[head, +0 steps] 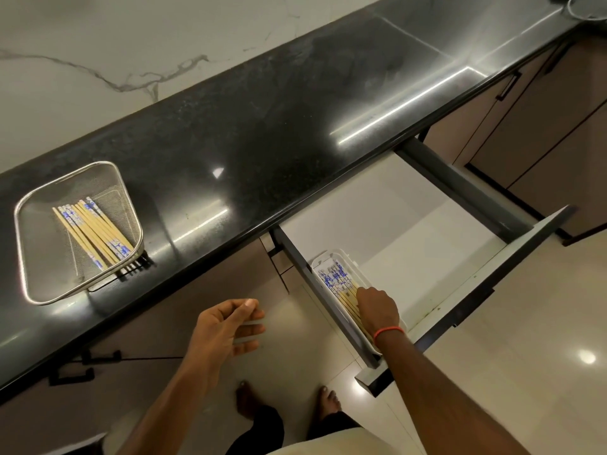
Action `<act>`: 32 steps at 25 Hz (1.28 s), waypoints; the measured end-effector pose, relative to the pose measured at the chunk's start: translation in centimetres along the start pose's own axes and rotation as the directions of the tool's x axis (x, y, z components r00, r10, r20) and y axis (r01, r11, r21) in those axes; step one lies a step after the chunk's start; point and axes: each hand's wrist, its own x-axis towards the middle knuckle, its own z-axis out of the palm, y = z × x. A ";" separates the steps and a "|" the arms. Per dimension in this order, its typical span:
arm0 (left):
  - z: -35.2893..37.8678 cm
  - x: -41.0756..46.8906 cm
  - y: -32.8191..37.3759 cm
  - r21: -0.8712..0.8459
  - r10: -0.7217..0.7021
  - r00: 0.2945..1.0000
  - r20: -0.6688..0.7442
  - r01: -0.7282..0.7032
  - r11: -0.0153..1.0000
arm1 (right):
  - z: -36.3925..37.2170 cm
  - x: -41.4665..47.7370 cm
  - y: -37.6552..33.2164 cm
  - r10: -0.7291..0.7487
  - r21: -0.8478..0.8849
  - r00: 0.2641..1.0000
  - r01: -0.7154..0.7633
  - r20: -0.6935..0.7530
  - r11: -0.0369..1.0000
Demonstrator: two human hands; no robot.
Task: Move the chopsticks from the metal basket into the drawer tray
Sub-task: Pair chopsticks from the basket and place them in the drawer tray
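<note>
A metal mesh basket (39, 267) stands on the black counter at the left and holds several bamboo chopsticks (95, 229) with blue-and-white ends. In the open drawer (427, 224), a narrow white tray (323, 256) lies along the left wall with several more chopsticks (336, 280) inside. My right hand (377, 307) is down in the tray on top of those chopsticks, its fingertips hidden behind the knuckles. My left hand (230, 326) hovers in front of the counter edge, fingers loosely curled, holding nothing.
The black counter (279, 126) runs diagonally from lower left to upper right. The drawer front (476, 297) juts out over the pale tiled floor. My bare feet (289, 399) stand below it. Cabinet handles (70, 377) sit under the counter at the left.
</note>
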 end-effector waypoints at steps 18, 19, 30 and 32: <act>-0.2 -1.1 -1.5 0.025 -0.028 0.999 0.024 0.027 0.999 | 0.1 -1.1 -0.1 -0.025 -0.073 1.000 0.025 0.004 0.997; -0.3 -1.1 -1.5 0.027 -0.028 0.999 0.023 0.027 0.999 | 0.3 -1.1 -0.2 -0.031 -0.064 0.999 0.032 0.008 0.997; -0.9 -1.1 -1.5 0.013 -0.014 0.999 0.036 0.013 1.000 | -0.5 -2.3 0.1 0.053 -0.162 0.998 -0.048 0.026 0.986; -1.2 -1.3 -0.9 -0.034 -0.021 0.998 0.053 0.023 0.999 | -0.5 -2.9 0.0 0.052 -0.200 0.998 -0.046 0.024 0.979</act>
